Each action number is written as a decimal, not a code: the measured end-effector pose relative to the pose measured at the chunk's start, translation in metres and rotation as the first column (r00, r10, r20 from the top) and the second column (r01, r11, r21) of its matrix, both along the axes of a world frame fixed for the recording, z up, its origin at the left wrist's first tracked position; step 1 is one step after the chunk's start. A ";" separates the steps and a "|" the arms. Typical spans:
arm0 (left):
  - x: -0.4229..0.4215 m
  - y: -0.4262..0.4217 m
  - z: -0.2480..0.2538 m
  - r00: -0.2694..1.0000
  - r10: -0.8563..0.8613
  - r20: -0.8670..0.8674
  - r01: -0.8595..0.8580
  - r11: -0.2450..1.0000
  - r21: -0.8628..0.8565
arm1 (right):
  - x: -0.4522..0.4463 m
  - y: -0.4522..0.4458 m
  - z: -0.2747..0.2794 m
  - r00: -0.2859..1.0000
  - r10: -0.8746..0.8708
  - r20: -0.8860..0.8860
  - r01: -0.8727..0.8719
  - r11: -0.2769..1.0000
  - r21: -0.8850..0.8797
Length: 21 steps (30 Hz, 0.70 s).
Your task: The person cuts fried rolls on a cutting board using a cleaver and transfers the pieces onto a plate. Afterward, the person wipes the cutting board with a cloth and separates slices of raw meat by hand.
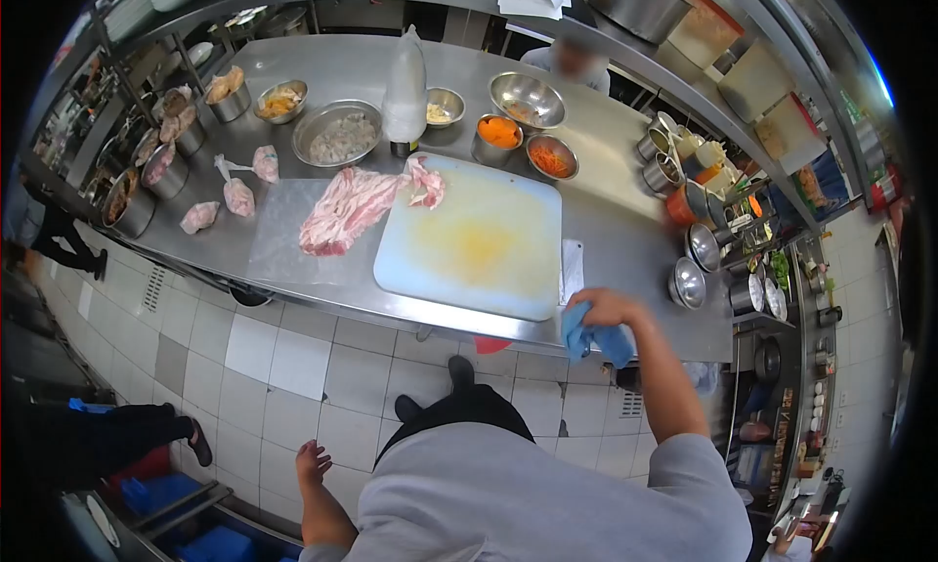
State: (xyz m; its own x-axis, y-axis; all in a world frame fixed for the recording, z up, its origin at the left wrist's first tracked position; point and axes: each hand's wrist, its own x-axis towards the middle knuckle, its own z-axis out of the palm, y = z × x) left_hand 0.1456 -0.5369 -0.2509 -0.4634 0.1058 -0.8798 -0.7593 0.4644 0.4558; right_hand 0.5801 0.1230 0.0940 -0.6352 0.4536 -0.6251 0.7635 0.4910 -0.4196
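Lying well to the left of the white, round-cornered plastic cutting board (440, 279), three pink bundles in clear plastic (238, 200) rest on the shiny steel worktop (625, 225). Between them and the board, flat pink-and-white raw meat (342, 210) spreads on a transparent plastic sheet (277, 241), probably to keep it off the steel. On the board's near side, toward its left, the left hand (313, 461) hangs in the air, fingers loosely parted, nothing visible in it. Just beyond the board's far right corner stands a round metal bowl of shredded orange food (552, 157), perhaps put there for reach. Beside the board's right edge lies a flat, silvery cleaver-like blade (573, 271). At the board's near right corner, well apart from the other, the right hand (608, 308) clutches a crumpled blue cloth (610, 345), bunched seemingly for a firm grip.
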 end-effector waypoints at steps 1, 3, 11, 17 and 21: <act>-0.004 0.007 -0.001 1.000 -0.001 -0.006 0.001 1.000 0.001 | -0.005 0.001 0.024 0.992 -0.116 -0.056 0.116 0.993 -0.001; -0.015 0.025 -0.001 0.996 -0.083 -0.039 0.084 0.996 0.029 | -0.018 0.023 0.043 0.937 -0.270 -0.222 0.278 0.960 0.008; -0.045 0.080 0.043 0.963 -0.138 -0.230 0.164 0.982 0.099 | -0.125 0.109 -0.087 0.880 -0.375 -0.292 0.467 0.798 0.381; -0.006 0.043 0.023 0.985 -0.022 -0.174 0.036 0.996 0.077 | -0.203 -0.065 -0.146 0.713 -0.007 -0.701 0.284 0.917 0.279; 0.036 0.023 0.000 0.994 -0.012 0.105 0.023 0.994 -0.104 | -0.222 -0.110 -0.113 0.717 -0.003 -0.697 -0.078 0.993 -0.084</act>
